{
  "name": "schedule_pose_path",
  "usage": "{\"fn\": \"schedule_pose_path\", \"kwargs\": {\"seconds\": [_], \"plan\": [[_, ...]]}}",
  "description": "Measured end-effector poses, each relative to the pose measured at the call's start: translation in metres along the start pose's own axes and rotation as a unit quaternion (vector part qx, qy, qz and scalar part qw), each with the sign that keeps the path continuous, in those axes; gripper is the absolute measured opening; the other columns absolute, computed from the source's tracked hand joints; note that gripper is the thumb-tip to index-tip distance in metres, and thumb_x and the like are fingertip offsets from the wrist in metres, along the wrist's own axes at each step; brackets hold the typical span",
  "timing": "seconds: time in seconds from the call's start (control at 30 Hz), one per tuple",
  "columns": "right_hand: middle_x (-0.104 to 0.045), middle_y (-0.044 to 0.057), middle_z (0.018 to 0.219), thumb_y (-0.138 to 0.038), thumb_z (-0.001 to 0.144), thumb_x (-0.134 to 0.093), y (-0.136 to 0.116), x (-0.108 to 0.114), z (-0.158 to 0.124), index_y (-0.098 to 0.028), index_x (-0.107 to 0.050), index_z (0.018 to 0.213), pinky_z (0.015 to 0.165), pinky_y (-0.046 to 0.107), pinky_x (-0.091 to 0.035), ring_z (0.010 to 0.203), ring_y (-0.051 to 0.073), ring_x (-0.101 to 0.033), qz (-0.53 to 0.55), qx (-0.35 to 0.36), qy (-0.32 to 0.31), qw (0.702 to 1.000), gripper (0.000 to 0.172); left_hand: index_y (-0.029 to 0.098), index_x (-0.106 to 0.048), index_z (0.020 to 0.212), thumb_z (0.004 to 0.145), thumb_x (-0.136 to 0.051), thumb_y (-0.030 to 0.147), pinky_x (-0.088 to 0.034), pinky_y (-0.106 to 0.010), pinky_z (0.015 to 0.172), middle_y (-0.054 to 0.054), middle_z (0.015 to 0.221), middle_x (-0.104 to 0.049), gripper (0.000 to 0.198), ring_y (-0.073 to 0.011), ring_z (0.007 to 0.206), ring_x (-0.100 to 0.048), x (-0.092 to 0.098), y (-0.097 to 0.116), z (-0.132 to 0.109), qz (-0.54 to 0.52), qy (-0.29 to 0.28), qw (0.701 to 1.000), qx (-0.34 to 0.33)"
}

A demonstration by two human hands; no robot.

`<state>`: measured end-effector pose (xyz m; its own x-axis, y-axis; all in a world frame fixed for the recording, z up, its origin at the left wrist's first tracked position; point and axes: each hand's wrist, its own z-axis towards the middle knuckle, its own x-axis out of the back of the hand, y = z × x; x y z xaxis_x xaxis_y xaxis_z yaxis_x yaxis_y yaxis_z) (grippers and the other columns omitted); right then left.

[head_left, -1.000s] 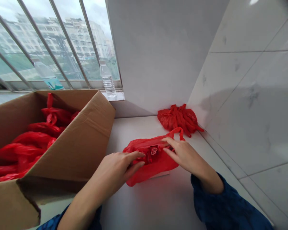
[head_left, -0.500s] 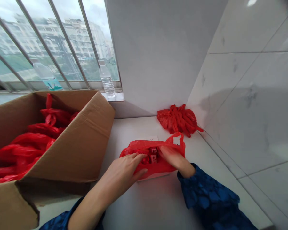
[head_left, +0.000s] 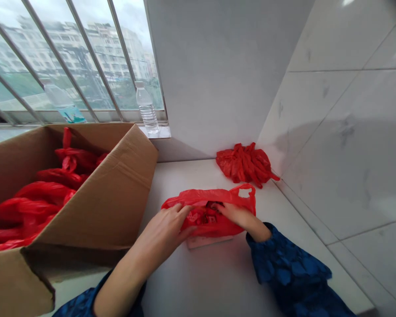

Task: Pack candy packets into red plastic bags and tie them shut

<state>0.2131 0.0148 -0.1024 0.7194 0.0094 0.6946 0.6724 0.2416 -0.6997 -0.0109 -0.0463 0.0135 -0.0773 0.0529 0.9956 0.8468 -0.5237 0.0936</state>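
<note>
A red plastic bag (head_left: 214, 222) lies on the white counter (head_left: 218, 281) with a pale flat box partly inside it, one edge showing below. My left hand (head_left: 165, 229) grips the bag's left rim with curled fingers. My right hand (head_left: 237, 215) reaches into the bag's mouth, its fingertips hidden by the plastic. The bag's handle loop (head_left: 246, 191) stands up beside my right wrist.
An open cardboard box (head_left: 112, 198) holding several filled red bags (head_left: 39, 193) stands at the left. A pile of red bags (head_left: 246, 163) lies in the far corner. A clear water bottle (head_left: 146, 108) stands on the window sill. A tiled wall borders the right.
My right hand has gone from the bag's top edge into its mouth. The bag has opened and spread wider over the pale box. My left hand has shifted slightly left along the rim.
</note>
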Motion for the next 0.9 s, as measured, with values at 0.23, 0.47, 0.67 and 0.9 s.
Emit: {"fn": "schedule_pose_path", "kwargs": {"seconds": [0.23,0.47,0.67,0.9], "plan": [[-0.074,0.007,0.106,-0.023,0.098,-0.052,-0.048,0.066,-0.047,-0.022,-0.070,0.111,0.084,0.035,-0.052,0.098,0.025,-0.070,-0.086,0.104,-0.021,0.991,0.022,0.018,-0.066,0.112,0.089,-0.058,0.010,-0.050,-0.037,0.075,-0.011,0.102,-0.074,0.026,-0.0293,0.091,-0.071,0.003,-0.001,-0.003,0.009,-0.030,0.999,-0.017],[-0.069,0.009,0.117,-0.041,0.094,-0.062,-0.052,0.109,-0.059,-0.022,-0.064,0.119,0.080,0.036,-0.052,0.099,0.026,-0.067,-0.147,0.096,0.310,0.934,0.032,0.030,-0.059,0.126,0.097,-0.050,0.017,-0.049,-0.028,0.074,-0.003,0.111,-0.066,0.033,-0.0178,0.088,-0.068,0.015,0.000,-0.008,-0.072,0.096,0.990,-0.069],[-0.075,0.002,0.086,-0.039,0.092,-0.063,-0.025,0.118,-0.046,-0.025,-0.068,0.089,0.068,0.036,-0.048,0.077,0.024,-0.070,-0.191,-0.001,0.176,0.966,0.015,0.030,-0.063,0.123,0.096,-0.056,0.024,-0.050,-0.025,0.080,-0.001,0.103,-0.061,0.029,-0.0143,0.088,-0.065,0.036,0.003,-0.012,-0.094,0.314,0.942,-0.073],[-0.067,0.013,0.123,-0.063,0.084,-0.065,-0.017,0.119,-0.036,-0.020,-0.052,0.132,0.078,0.040,-0.050,0.102,0.031,-0.067,-0.113,-0.056,0.257,0.958,0.066,0.033,-0.061,0.131,0.091,-0.061,0.034,-0.053,-0.031,0.081,-0.003,0.122,-0.060,0.040,-0.0169,0.086,-0.066,0.048,-0.006,-0.016,-0.081,0.397,0.914,0.034]]}}
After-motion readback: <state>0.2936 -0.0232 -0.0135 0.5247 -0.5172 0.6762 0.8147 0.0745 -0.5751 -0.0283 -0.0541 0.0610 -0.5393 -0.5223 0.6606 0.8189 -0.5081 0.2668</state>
